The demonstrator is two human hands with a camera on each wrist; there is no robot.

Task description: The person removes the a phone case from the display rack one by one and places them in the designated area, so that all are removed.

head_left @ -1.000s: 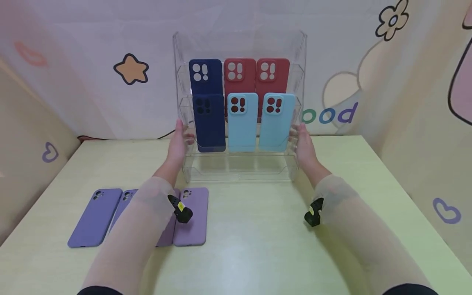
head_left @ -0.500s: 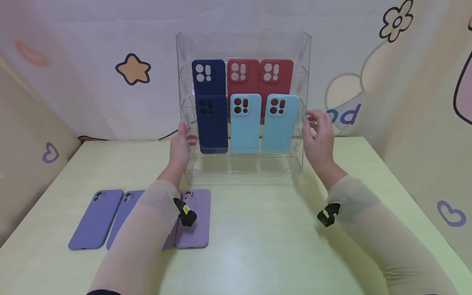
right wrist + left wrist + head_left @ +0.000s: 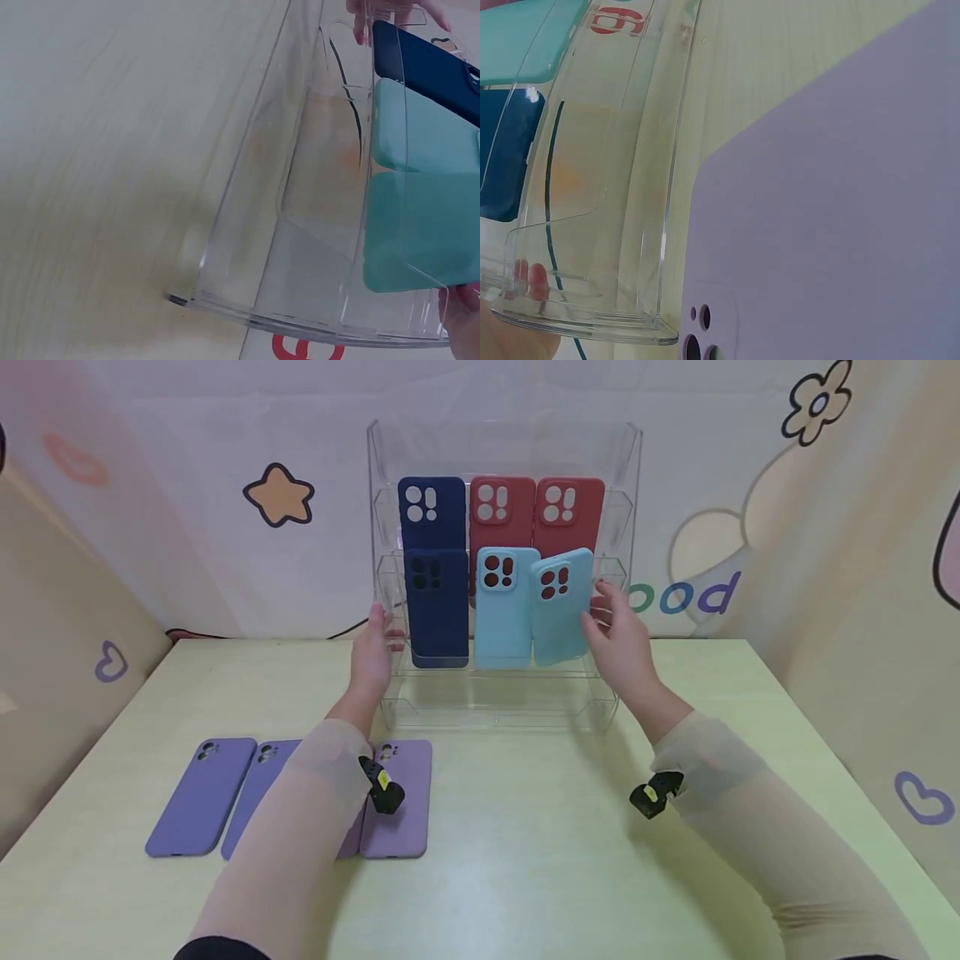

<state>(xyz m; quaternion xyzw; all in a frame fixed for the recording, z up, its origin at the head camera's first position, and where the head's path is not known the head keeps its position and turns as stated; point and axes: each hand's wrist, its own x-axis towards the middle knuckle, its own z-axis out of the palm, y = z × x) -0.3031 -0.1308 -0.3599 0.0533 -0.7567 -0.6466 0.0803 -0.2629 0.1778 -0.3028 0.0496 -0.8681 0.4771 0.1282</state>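
A clear acrylic tiered rack (image 3: 628,460) stands at the back of the table. Its upper tier holds a navy case (image 3: 431,512) and two red cases (image 3: 501,510). The tier below holds a navy case (image 3: 437,603), a light blue case (image 3: 501,610) and a second light blue case (image 3: 561,608), which is tilted and overlaps its neighbour. My right hand (image 3: 603,618) grips that tilted case by its right edge. My left hand (image 3: 381,635) rests flat against the rack's left wall. In the right wrist view the light blue case (image 3: 427,232) shows through the rack wall (image 3: 300,187).
Three purple cases lie flat at the front left: one (image 3: 198,797), a second (image 3: 255,789) and a third (image 3: 399,802), partly under my left forearm. In the left wrist view a purple case (image 3: 840,210) lies beside the rack base (image 3: 630,187). The yellow-green table (image 3: 525,860) meets walls behind and beside.
My right hand left the rack's right wall, rose, then came in to take the right light blue case, which is now tilted and shifted left. The left hand stays on the rack.
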